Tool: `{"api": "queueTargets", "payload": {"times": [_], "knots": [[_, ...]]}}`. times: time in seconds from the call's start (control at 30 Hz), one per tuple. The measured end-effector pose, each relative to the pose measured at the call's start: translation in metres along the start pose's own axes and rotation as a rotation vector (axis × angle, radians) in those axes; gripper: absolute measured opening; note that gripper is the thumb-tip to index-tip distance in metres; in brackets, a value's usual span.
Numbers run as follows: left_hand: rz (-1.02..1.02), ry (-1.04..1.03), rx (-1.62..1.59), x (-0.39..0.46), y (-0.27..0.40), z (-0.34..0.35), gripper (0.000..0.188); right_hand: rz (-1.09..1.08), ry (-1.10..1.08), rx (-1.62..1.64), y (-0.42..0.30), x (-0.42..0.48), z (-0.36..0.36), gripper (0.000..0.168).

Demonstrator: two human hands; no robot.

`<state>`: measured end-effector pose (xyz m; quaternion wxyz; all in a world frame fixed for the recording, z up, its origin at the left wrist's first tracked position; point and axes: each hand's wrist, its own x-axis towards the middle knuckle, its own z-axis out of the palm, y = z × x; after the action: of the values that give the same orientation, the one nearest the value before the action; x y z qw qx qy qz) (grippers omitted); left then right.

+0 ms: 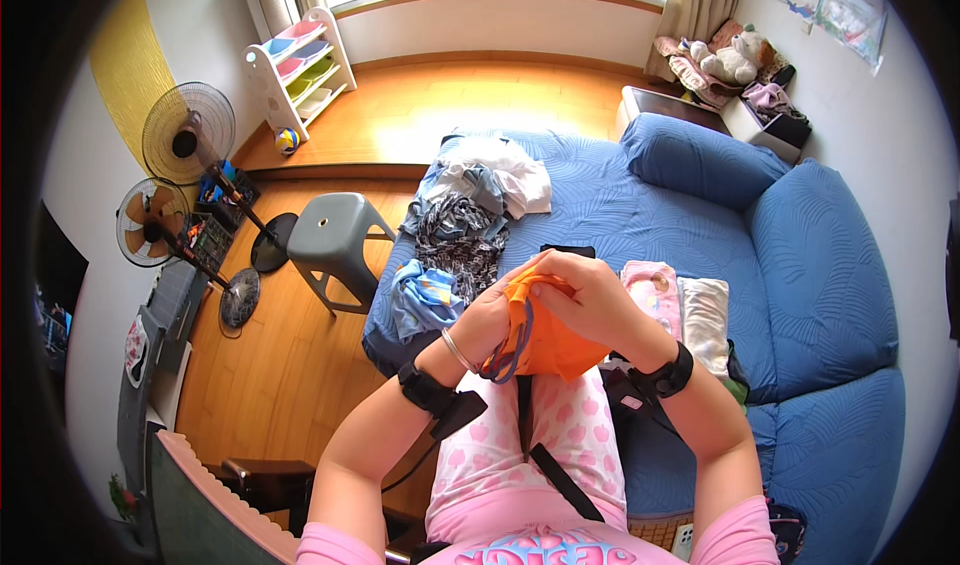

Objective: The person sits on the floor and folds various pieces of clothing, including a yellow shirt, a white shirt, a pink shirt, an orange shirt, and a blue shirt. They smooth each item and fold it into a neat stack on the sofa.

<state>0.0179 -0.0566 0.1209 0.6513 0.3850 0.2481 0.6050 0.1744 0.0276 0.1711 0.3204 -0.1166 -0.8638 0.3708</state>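
Observation:
Both of my hands hold an orange cloth garment (566, 343) up in front of my lap. My left hand (487, 313) grips its left edge, beside a purple-grey trim that hangs in a loop. My right hand (581, 295) pinches the top edge, its fingertips close to those of the left. The garment's lower part hangs down over my knees. Just left of my hands, a crumpled light-blue cloth (426, 298) lies on the blue sofa cover (592, 190). To the right are a folded pink printed cloth (651, 295) and a folded cream cloth (705, 321).
Beyond my hands is a heap of white and dark patterned clothes (465, 220). A grey plastic stool (330, 227) stands left of the sofa, near two standing fans (187, 133). Blue bolsters (705, 160) line the right side. A scalloped-edged table (202, 505) is at lower left.

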Motion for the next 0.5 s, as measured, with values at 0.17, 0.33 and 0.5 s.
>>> {"api": "queueTargets", "payload": {"times": [0.17,0.33,0.5], "knots": [[-0.078,0.091,-0.018,-0.006,0.006,0.018,0.04,0.193,0.039,0.0,0.001,-0.009,0.0,0.027],[-0.124,0.098,0.048,-0.008,-0.011,-0.007,0.039,0.277,-0.003,0.121,0.018,-0.015,0.004,0.024],[-0.22,0.067,0.152,-0.011,-0.003,-0.021,0.04,0.227,-0.003,-0.029,0.017,-0.019,0.005,0.016]]}}
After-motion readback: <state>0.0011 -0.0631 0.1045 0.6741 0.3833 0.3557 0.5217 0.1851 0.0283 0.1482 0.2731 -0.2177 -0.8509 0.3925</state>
